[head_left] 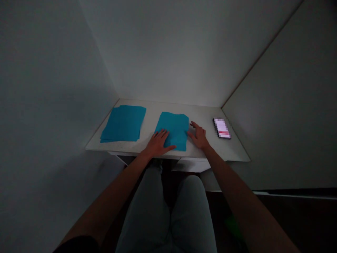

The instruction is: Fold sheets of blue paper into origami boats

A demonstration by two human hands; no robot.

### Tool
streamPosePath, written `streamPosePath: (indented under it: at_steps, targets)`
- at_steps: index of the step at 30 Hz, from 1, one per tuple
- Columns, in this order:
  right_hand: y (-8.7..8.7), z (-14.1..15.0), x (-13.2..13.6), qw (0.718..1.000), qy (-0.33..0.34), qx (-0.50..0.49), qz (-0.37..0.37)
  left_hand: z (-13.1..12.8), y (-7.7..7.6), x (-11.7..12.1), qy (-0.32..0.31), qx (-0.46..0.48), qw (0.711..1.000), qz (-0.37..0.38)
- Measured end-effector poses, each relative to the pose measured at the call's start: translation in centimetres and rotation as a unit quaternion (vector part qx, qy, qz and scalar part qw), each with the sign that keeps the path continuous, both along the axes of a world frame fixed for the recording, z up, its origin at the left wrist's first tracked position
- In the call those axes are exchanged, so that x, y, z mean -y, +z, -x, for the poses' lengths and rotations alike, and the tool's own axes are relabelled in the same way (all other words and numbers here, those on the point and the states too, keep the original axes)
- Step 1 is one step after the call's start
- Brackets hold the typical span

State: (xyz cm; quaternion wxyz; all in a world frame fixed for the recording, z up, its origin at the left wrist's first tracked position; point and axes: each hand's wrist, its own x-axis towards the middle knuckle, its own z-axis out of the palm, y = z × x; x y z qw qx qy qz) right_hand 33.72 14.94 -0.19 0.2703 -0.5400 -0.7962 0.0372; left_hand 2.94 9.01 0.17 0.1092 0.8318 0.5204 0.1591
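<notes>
Behind everything, a plain pale wall (168,70); against it, a white bench (234,151), smooth and flat, with straight edges and only dim light on the top. Close to the left edge of the bench, reaching from near the back left corner toward the front edge, a stack of blue sheets (123,123), thin and matt, with borders not well aligned. Near the middle of the front edge, apart from this stack, a blue sheet (175,123) of the same look: thin, roughly rectangular, wavy at the far border; possibly more than one layer, but impossible to tell surely. Its long axis, by judgement, from the front edge toward the back edge. Laid on its near left part, and thus the nearer of the two, the left hand (158,143), palm down, fingers extended and slightly apart, clamped on nothing; most of the sheet lying forward and to the right from there. Just beside its right border, the right hand (199,137), fingers loosely bent, apart from each other; impossible to tell whether touching the sheet. Smallest, near the right edge of the bench, a flat rectangular phone (222,128), dark-rimmed, with lit but unreadable screen.
</notes>
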Motion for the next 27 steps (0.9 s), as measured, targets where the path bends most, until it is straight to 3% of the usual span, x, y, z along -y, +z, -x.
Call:
streamPosePath:
  at_steps: [5,10,17,23,27]
  targets:
    - [0.6,0.5,0.2,0.997,0.035,0.067,0.008,3.4,-1.0,0.0,-0.031,-0.010,0.998,-0.044]
    - [1.0,0.8,0.6,0.989,0.048,0.138,0.033,3.1,-0.9,0.6,-0.048,0.002,0.998,-0.047]
    - [1.1,0.8,0.3,0.991,0.018,0.118,0.058,3.5,-0.9,0.7,-0.089,0.052,0.993,-0.053]
    - [0.9,0.7,0.1,0.992,-0.006,0.111,0.064,3.7,-1.6,0.1,-0.164,0.038,0.985,-0.049]
    - [0.6,0.3,-0.1,0.993,-0.007,0.108,0.055,3.7,-1.6,0.2,-0.174,0.042,0.983,-0.051]
